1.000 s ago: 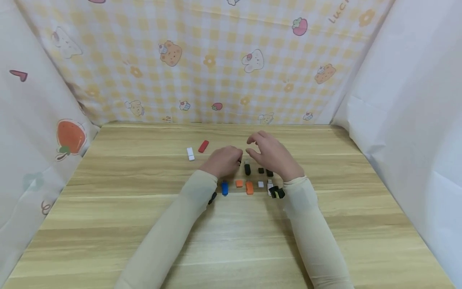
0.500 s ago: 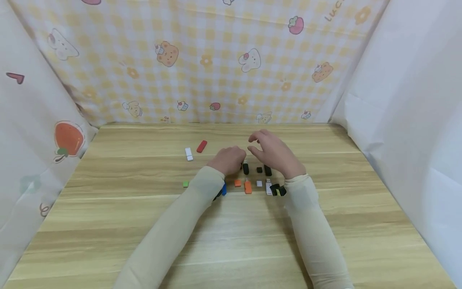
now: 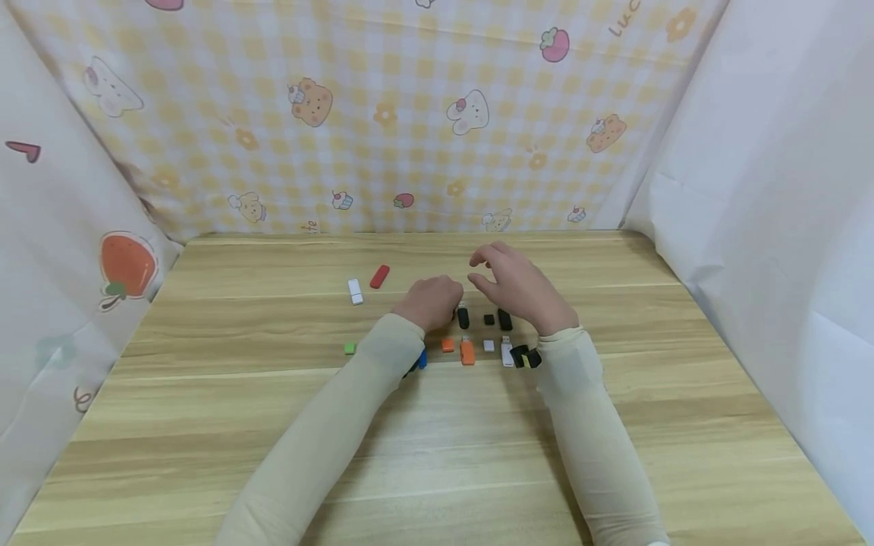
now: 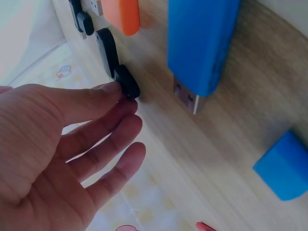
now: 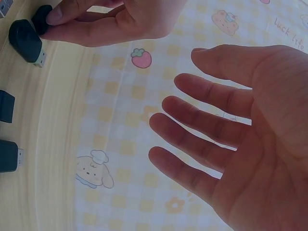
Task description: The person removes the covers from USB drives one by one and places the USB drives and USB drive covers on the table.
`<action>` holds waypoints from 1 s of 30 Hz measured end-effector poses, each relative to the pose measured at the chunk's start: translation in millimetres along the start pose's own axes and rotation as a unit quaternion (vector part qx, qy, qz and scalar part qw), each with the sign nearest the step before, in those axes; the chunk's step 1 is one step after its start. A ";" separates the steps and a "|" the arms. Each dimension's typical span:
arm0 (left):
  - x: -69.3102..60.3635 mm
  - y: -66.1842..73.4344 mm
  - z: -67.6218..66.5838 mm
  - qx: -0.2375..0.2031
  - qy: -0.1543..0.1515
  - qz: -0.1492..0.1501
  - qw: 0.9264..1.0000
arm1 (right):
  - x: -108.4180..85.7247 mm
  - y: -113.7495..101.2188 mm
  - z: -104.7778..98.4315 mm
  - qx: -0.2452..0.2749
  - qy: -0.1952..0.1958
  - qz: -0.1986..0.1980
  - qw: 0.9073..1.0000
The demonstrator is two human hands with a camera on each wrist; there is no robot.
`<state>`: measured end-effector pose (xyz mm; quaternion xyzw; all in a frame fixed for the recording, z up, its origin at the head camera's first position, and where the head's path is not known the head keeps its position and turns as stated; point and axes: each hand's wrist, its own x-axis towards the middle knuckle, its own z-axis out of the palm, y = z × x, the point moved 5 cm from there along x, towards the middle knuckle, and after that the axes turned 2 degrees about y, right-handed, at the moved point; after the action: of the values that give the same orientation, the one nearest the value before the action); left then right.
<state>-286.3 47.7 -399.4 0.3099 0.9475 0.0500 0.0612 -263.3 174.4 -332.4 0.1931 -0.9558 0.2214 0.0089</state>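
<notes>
Closest to you on the desk (image 3: 478, 455), the orange USB stick (image 3: 467, 353) and the white USB stick (image 3: 507, 356) show bare plugs; just beyond lies the rounded black stick (image 3: 463, 318), plug facing away from you; your left hand (image 3: 429, 303) pinches a small black cap (image 4: 128, 83) right beside it; your right hand (image 3: 520, 288) hovers near, fingers spread wide; farther out, the red stick (image 3: 379, 277).

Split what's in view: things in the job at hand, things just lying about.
In the job, it seems:
left hand
black cap it pinches
rounded black stick beside that cap

Lying untouched, among others:
blue stick
blue cap
orange stick
orange cap
red piece
green piece
</notes>
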 end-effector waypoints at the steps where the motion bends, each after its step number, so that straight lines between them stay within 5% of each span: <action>1: -0.1 -0.3 0.4 0.002 0.003 0.001 1.000 | -0.3 -0.4 -0.2 -0.001 0.000 0.000 1.000; 11: -5.3 1.2 -2.7 0.013 0.020 0.008 1.000 | -1.3 -2.1 -0.1 0.000 -0.005 0.003 1.000; 20: -16.0 1.3 -29.2 0.036 0.063 0.020 0.997 | -0.7 -0.2 1.0 -0.003 -0.006 0.003 1.000; 30: -34.3 -33.6 -65.2 -0.015 0.063 -0.016 0.998 | 0.1 -1.8 2.5 -0.007 -0.009 0.008 1.000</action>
<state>-287.9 -3.4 -336.6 0.2896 0.9535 0.0828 0.0071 -262.6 171.8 -333.9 0.1875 -0.9589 0.2130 -0.0003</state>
